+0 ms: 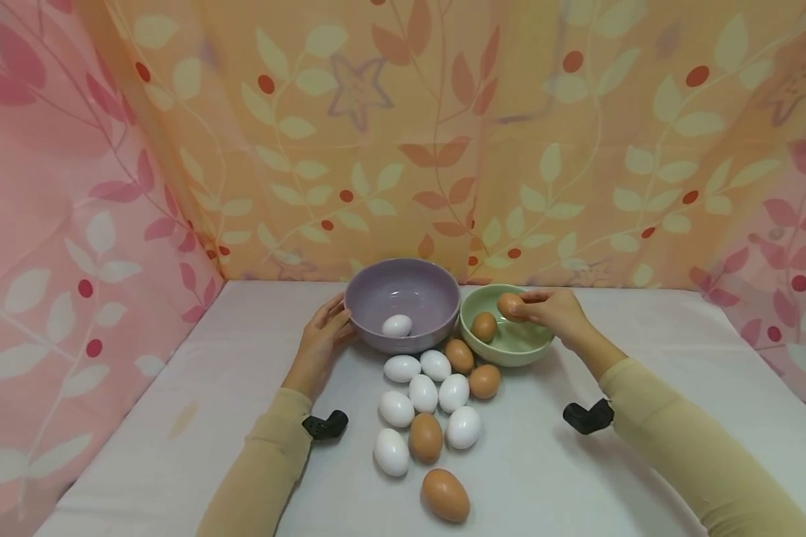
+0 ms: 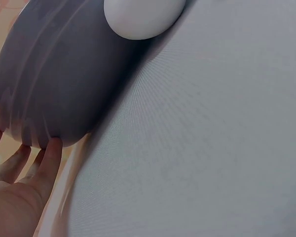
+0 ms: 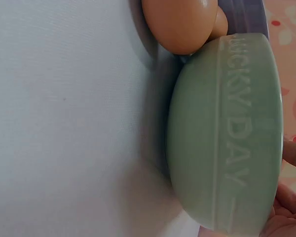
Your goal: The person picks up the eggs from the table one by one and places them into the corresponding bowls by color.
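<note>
My right hand (image 1: 559,316) pinches a brown egg (image 1: 510,306) between thumb and fingers, inside the rim of the green bowl (image 1: 519,352). Another brown egg (image 1: 483,327) lies in that bowl. In the right wrist view the green bowl (image 3: 224,133) hides the held egg, and only part of the hand (image 3: 288,210) shows behind the rim. My left hand (image 1: 324,337) rests its fingertips against the left side of the purple bowl (image 1: 403,277), which contains a white egg (image 1: 397,326). In the left wrist view, extended fingers (image 2: 50,160) touch the purple bowl's (image 2: 64,74) outside.
Several white eggs (image 1: 396,409) and brown eggs (image 1: 426,438) lie loose in front of the bowls, one brown egg (image 1: 445,495) nearest me. The bowls stand side by side on a white-covered table (image 1: 544,477), near a patterned cloth backdrop (image 1: 403,149).
</note>
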A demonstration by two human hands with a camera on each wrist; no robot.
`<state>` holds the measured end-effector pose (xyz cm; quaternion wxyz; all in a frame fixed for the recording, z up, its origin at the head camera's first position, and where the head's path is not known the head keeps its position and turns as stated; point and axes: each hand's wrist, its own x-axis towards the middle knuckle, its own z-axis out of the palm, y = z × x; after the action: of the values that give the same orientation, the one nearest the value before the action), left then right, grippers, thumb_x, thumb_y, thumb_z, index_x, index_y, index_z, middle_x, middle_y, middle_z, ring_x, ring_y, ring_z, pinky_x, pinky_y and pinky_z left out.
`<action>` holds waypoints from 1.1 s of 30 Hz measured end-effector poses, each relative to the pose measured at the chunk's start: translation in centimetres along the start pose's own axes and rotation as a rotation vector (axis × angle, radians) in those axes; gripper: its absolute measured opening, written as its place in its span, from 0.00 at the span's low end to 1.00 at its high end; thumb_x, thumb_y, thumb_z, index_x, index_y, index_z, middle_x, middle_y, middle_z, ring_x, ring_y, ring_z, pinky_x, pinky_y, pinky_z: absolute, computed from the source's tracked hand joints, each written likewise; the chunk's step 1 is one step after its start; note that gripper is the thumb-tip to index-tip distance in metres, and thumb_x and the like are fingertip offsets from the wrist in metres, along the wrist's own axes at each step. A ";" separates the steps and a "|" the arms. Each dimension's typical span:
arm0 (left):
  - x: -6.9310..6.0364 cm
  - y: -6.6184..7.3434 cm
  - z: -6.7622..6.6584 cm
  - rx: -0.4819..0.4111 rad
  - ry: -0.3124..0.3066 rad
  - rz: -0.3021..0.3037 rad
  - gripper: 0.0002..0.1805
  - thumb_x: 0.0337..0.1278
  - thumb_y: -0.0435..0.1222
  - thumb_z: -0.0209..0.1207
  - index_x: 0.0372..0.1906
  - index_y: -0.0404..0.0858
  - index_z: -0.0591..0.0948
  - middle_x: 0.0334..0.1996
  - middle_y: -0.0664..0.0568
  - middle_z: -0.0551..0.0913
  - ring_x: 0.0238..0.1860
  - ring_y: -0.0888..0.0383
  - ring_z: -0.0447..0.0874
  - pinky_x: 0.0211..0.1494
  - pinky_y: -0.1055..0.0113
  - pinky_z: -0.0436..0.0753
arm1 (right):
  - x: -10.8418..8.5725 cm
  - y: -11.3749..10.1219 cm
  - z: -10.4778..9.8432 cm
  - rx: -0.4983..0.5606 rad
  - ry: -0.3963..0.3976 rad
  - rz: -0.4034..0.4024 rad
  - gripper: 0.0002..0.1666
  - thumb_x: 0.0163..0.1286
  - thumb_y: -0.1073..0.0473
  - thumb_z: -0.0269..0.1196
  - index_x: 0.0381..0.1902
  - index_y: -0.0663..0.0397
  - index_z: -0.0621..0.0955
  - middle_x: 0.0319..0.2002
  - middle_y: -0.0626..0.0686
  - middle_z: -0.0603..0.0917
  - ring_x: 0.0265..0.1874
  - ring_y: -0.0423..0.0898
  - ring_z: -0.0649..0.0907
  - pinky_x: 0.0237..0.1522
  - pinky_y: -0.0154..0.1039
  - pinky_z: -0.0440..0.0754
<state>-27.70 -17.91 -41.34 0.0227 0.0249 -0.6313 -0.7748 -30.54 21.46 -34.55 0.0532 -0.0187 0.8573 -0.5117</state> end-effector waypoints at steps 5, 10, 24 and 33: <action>-0.1 -0.1 -0.1 -0.006 -0.001 0.001 0.30 0.73 0.39 0.55 0.76 0.45 0.64 0.74 0.46 0.66 0.51 0.59 0.82 0.59 0.64 0.81 | 0.4 -0.2 0.7 -0.050 0.020 -0.013 0.32 0.67 0.55 0.68 0.61 0.72 0.76 0.59 0.68 0.80 0.37 0.30 0.81 0.40 0.21 0.80; -0.1 0.1 -0.1 -0.013 -0.001 -0.001 0.30 0.72 0.39 0.56 0.75 0.45 0.65 0.73 0.46 0.67 0.56 0.55 0.81 0.59 0.65 0.81 | 0.7 -0.4 1.3 -0.161 0.039 -0.039 0.30 0.67 0.53 0.68 0.59 0.70 0.78 0.59 0.69 0.80 0.54 0.54 0.81 0.50 0.33 0.79; -0.2 0.1 0.1 -0.013 -0.001 0.003 0.28 0.73 0.38 0.54 0.74 0.45 0.66 0.72 0.45 0.68 0.58 0.50 0.80 0.57 0.67 0.82 | 2.3 0.3 2.3 -0.269 0.021 -0.014 0.29 0.66 0.55 0.68 0.58 0.70 0.79 0.58 0.68 0.81 0.59 0.61 0.78 0.61 0.50 0.79; -0.1 0.1 0.1 -0.015 -0.009 -0.001 0.29 0.73 0.37 0.54 0.75 0.45 0.64 0.72 0.47 0.68 0.60 0.48 0.78 0.60 0.65 0.81 | 2.7 0.4 2.7 -0.282 0.014 -0.002 0.26 0.66 0.57 0.67 0.56 0.71 0.80 0.57 0.68 0.81 0.58 0.60 0.78 0.60 0.49 0.78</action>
<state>-27.60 -17.84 -41.22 0.0196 0.0218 -0.6258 -0.7795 -32.94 19.07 -36.31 0.0433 -0.0233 0.9211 -0.3862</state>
